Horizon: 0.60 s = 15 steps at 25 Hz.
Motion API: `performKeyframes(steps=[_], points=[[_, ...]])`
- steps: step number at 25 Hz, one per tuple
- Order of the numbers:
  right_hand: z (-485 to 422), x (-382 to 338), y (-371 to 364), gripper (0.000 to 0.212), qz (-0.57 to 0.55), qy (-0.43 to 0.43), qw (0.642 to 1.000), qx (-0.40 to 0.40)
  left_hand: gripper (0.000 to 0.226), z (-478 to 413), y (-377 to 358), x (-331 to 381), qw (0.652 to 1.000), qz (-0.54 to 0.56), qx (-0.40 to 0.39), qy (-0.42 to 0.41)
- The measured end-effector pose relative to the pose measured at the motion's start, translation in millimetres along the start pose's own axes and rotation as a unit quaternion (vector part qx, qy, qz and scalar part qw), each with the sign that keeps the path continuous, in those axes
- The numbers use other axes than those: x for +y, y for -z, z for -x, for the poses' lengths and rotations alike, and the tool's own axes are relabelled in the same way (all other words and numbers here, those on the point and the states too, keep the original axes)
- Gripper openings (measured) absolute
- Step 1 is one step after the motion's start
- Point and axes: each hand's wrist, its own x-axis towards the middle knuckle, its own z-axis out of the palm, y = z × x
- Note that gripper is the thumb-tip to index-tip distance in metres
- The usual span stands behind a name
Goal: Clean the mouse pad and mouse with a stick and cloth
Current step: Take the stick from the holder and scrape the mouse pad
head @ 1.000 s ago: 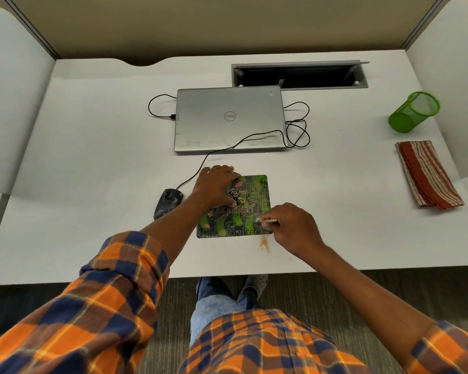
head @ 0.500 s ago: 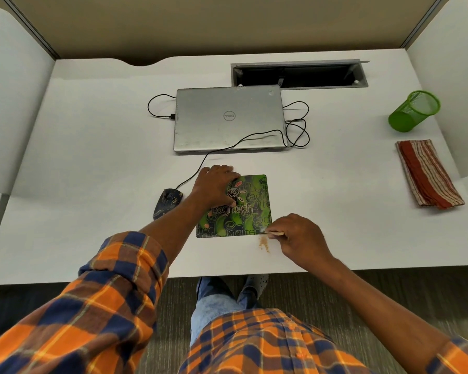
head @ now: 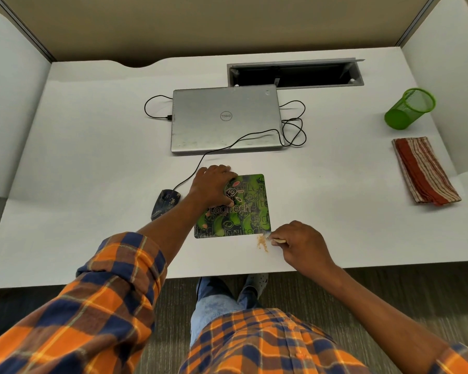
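- Pale wooden stick (head: pixel 278 241) pinched between thumb and fingertips of the right hand (head: pixel 300 245), fingers curled shut around it, tip down by the near right corner of the pad (head: pixel 243 211).
- Tan crumbs (head: pixel 262 242) heaped on the desk (head: pixel 92 157) just off that corner, touching the stick's working end as far as can be told.
- Left hand (head: pixel 214 186) spread flat on the pad's far left part, fingers open and pressing, gripping nothing, pinning the pad in place.
- Pad itself flat near the desk's front edge, mostly free of visible grit; small pale marks near its left edge too unclear to call.
- Mouse (head: pixel 164 202) just left of the pad behind the left forearm, cable running up to the shut laptop (head: pixel 224 120); apparently untouched so far.
- Striped cloth (head: pixel 424 171) folded at far right, well apart from both hands, beside a green mesh cup (head: pixel 408 109).
- Judged stage: scraping of the pad close to done; wiping with the cloth, clearing the crumbs and the whole mouse cleaning yet to come.
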Motion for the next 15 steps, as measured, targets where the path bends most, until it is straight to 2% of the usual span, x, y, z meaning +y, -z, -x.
performKeyframes(steps=[6,15], points=[[-18,-9,6,0.026,-0.017,-0.010,0.999,0.041,0.098,0,0,1,1.000,-0.004,0.003,-0.001],[3,-13,-9,0.035,0.006,0.028,1.000,0.008,0.099,1,0,1,1.000,-0.004,0.001,-0.001]])
